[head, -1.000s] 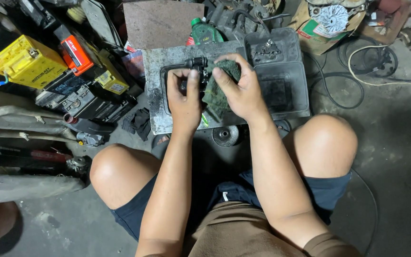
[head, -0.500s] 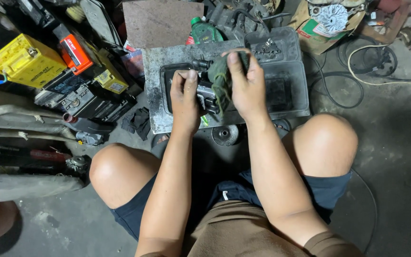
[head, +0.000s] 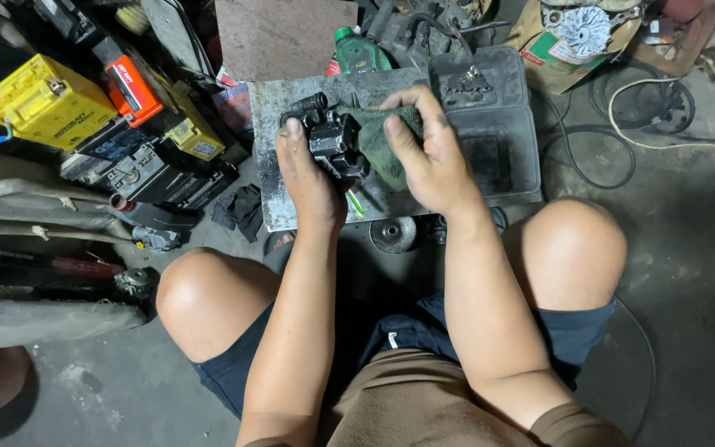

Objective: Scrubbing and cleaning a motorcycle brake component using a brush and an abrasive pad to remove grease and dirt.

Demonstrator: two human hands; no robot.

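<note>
Two bare hands meet over a scuffed grey metal plate [head: 271, 165] lying on the stained concrete floor, between the person's bent knees. Beside the plate, touching its right edge, sits a dark grey plastic tray with two compartments [head: 506, 161], the upper one holding a small metal piece. To the left, well apart from the hands, a yellow box-shaped battery [head: 43, 103] stands among other dark batteries and one orange-and-white one [head: 130, 83]. A green plastic bottle [head: 357, 54] stands just beyond the plate's far edge. The left hand [head: 308, 178] has its fingers curled shut around a black, blocky engine part with short round ports [head: 328, 136], holding it just above the plate. The right hand [head: 428, 149] presses a dirty dark green rag [head: 378, 141] against that part's right side, fingers bent and closed over the cloth (thumb on top). A small round metal disc [head: 393, 234] lies on the floor just below the plate's near edge.
</note>
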